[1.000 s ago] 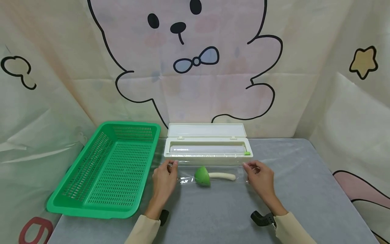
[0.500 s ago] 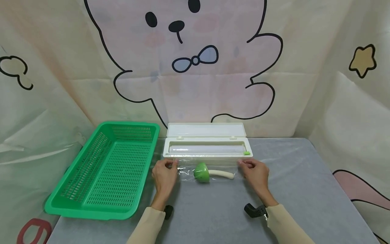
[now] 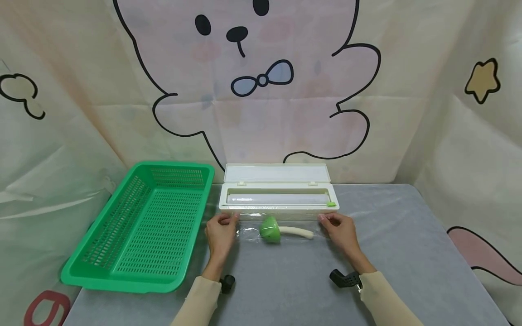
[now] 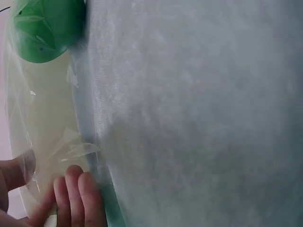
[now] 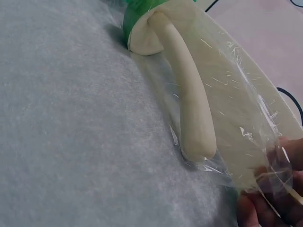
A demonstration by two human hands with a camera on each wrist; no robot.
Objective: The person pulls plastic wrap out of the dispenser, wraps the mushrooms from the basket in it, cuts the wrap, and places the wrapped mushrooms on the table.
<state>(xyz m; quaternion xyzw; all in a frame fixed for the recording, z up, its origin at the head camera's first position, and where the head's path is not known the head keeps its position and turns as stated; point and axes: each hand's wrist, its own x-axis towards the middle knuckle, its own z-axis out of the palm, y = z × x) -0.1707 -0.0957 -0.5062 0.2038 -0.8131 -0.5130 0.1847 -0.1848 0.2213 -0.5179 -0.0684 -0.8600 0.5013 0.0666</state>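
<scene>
A toy mushroom (image 3: 270, 230) with a glossy green cap and pale stem lies sideways in front of an open white cling film dispenser (image 3: 277, 173). Clear cling film (image 5: 227, 94) covers it and overlaps the dispenser's front wall. My left hand (image 3: 220, 236) pinches the film's left end between thumb and fingers, right at the box's lower left corner. At the other end my right hand (image 3: 343, 233) pinches the film too, beyond the stem tip. In the left wrist view the green cap (image 4: 45, 30) shows through creased film.
A green slotted basket (image 3: 72, 274) stands on the grey tabletop (image 3: 285, 290) left of the dispenser. A green slider (image 3: 331, 204) sits at the dispenser's right end. Printed cloth (image 3: 261, 127) hangs directly behind the table.
Both hands have moved slightly toward the dispenser, and the right hand has also come inward to the left. The mushroom and film have shifted a little toward the box.
</scene>
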